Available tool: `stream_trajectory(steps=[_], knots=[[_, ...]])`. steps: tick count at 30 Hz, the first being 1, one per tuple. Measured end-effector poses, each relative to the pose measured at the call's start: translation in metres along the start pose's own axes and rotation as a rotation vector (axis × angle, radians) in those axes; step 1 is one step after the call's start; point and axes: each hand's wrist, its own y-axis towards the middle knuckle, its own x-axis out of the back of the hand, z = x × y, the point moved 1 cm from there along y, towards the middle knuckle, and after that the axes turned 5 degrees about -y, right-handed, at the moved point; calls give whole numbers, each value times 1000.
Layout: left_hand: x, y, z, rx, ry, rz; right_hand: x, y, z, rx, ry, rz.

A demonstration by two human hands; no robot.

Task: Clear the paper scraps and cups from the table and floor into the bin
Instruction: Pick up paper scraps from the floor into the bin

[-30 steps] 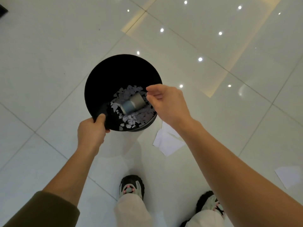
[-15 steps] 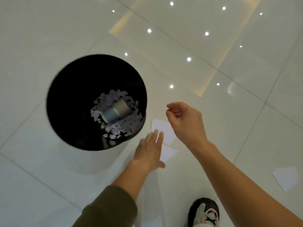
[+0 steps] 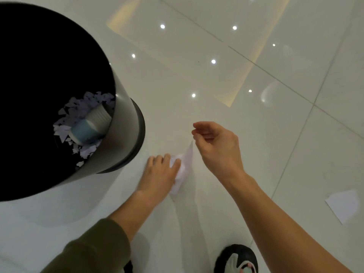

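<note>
The round bin stands on the white tiled floor at the left, black inside with a grey outer wall. Inside lie several torn paper scraps and a paper cup on its side. Just right of the bin's base, my left hand is down at the floor, fingers closed around crumpled white paper. My right hand hovers just above and to the right of that paper, fingers loosely curled and holding nothing. Another white paper piece lies flat on the floor at the far right.
Glossy white floor tiles with dark grout lines reflect ceiling lights. My shoe shows at the bottom edge, right of centre.
My left hand let go of the bin's rim, dropped to the floor right of the bin and closed on the white paper. The view came closer to the floor.
</note>
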Motion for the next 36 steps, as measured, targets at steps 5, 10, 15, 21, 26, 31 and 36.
stream_trajectory(steps=[5,10,15,21,26,31,36], knots=[[-14,-20,-9,241,-392,26,9,-3,6,-2,6,-5],[35,-28,-17,325,-745,45,17,-12,33,38,31,-24],[158,-57,-40,150,-819,-231,31,-40,105,141,120,-40],[250,-94,16,2,-554,-559,55,-56,210,334,245,-90],[270,-125,105,241,-342,-616,50,-64,258,349,253,-25],[258,-122,146,453,-201,-43,20,-74,257,187,-75,303],[273,-162,160,828,-543,-369,6,-82,259,129,-149,377]])
